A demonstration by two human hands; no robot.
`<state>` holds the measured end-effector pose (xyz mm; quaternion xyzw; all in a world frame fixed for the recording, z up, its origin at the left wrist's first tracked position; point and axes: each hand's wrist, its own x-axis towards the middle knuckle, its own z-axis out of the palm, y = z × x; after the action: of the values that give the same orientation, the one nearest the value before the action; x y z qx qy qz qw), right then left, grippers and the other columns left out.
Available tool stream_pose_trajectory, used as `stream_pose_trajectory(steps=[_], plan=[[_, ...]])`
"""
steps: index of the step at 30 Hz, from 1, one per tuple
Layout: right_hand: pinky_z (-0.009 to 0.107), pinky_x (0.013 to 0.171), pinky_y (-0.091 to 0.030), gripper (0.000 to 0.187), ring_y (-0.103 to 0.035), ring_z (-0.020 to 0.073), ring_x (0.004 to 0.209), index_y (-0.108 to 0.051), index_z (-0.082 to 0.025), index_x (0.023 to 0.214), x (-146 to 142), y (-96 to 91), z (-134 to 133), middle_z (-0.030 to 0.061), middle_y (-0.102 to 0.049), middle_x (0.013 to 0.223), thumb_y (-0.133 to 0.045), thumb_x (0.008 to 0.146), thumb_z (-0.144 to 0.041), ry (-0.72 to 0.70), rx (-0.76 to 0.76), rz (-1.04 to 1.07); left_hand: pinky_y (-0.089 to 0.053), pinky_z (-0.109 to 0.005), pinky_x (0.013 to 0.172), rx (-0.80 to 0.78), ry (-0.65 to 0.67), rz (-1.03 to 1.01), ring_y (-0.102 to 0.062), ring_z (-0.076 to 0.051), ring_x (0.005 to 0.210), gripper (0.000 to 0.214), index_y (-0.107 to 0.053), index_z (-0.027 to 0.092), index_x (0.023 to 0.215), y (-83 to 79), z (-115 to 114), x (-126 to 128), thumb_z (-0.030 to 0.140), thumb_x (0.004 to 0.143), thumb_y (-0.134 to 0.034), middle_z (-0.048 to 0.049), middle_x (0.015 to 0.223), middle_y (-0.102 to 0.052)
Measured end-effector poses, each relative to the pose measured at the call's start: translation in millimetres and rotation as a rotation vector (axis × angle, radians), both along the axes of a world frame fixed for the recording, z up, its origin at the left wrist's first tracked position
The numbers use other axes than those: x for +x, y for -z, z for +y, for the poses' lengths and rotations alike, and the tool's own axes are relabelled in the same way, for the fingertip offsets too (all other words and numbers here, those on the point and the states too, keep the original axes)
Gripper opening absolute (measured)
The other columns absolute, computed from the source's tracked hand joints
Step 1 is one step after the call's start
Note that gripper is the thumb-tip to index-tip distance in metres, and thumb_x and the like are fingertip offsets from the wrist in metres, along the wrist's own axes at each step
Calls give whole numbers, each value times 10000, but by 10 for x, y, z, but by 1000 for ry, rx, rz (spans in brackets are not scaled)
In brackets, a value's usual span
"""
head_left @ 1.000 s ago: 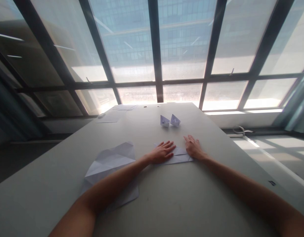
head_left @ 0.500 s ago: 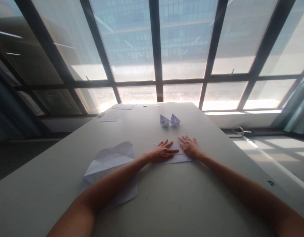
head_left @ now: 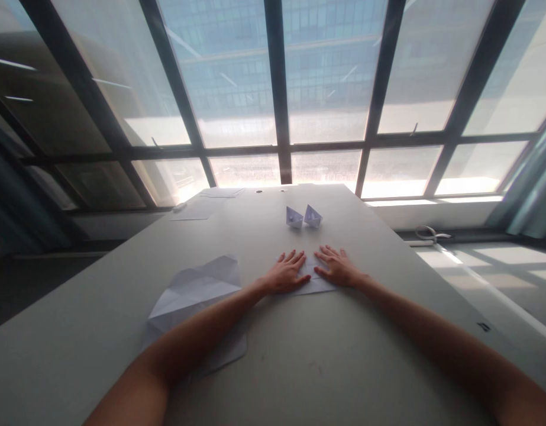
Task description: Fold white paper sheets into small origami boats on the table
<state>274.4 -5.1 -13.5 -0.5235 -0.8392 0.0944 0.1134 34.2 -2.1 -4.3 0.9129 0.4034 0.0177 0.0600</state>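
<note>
Both my hands lie flat, side by side, on a folded white paper sheet (head_left: pixel 312 287) at the middle of the grey table (head_left: pixel 326 355). My left hand (head_left: pixel 287 273) presses the paper's left part with fingers spread. My right hand (head_left: pixel 337 267) presses its right part, fingers stretched out and apart. Most of the paper is hidden under my palms. Two small folded paper boats (head_left: pixel 303 217) stand a little beyond my fingertips.
A larger creased white sheet (head_left: pixel 197 302) lies at the left, partly under my left forearm. More paper sheets (head_left: pixel 208 204) rest at the table's far left corner. Tall windows stand behind the table; a sill with a cable (head_left: pixel 427 234) runs along the right.
My right hand slid left across the folded paper toward my left hand. My left hand shifted slightly left and its fingers spread. The hands now lie closer together.
</note>
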Motion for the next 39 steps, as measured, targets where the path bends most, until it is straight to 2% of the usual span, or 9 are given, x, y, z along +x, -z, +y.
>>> stream_pose_trajectory(steps=[5, 11, 16, 23, 29, 33, 39], plan=[[594, 1175, -88, 635, -164, 300, 1502, -411, -234, 1505, -9, -50, -37, 128, -247, 1617, -467, 952, -541, -129, 29, 28, -54, -513, 1203, -8, -9, -8, -71, -303, 1520, 857, -154, 184, 1590, 6, 7, -12, 738, 941, -231, -110, 1644, -129], [513, 1198, -143, 575, -258, 235, 1479, -364, -285, 1525, -117, -75, -106, 61, -333, 1589, -470, 974, -414, -338, 52, 126, -42, -483, 1208, -9, -12, -33, -83, -275, 1521, 845, -144, 190, 1591, -22, -13, -9, 732, 947, -220, -106, 1642, -143], [508, 1197, -163, 603, -274, 244, 1473, -337, -271, 1538, -147, -49, -86, 69, -342, 1580, -480, 967, -405, -310, 27, 136, -49, -476, 1208, -15, -7, -36, -75, -267, 1522, 843, -127, 190, 1592, -23, -12, -11, 725, 950, -236, -113, 1642, -131], [499, 1197, -174, 555, -275, 211, 1473, -363, -239, 1526, -153, 8, -56, 61, -366, 1567, -390, 974, -275, -275, 52, 124, -63, -503, 1204, -11, 9, -25, -93, -263, 1521, 795, -123, 197, 1592, 4, 26, -25, 675, 972, -260, -118, 1640, -145], [498, 1197, -172, 561, -283, 222, 1470, -356, -231, 1531, -150, -36, -72, 76, -370, 1565, -399, 979, -326, -281, 51, 103, -85, -488, 1209, -9, -26, -49, -120, -231, 1518, 648, -167, 238, 1585, 50, 59, -16, 531, 1017, -272, -78, 1640, -175], [483, 1210, -132, 610, -302, 238, 1462, -367, -216, 1527, -143, -81, -111, 94, -383, 1558, -472, 956, -402, -316, 83, 72, -102, -485, 1210, -14, -56, -71, -141, -209, 1515, 567, -204, 248, 1577, 72, 73, -13, 401, 1033, -243, -58, 1636, -202], [457, 1208, -173, 669, -340, 245, 1444, -404, -178, 1507, -223, -86, -163, 110, -423, 1532, -529, 922, -478, -248, 98, 101, -116, -501, 1212, -7, -45, -71, -142, -214, 1515, 572, -220, 219, 1573, 84, 81, -17, 382, 1025, -237, -53, 1637, -200]])
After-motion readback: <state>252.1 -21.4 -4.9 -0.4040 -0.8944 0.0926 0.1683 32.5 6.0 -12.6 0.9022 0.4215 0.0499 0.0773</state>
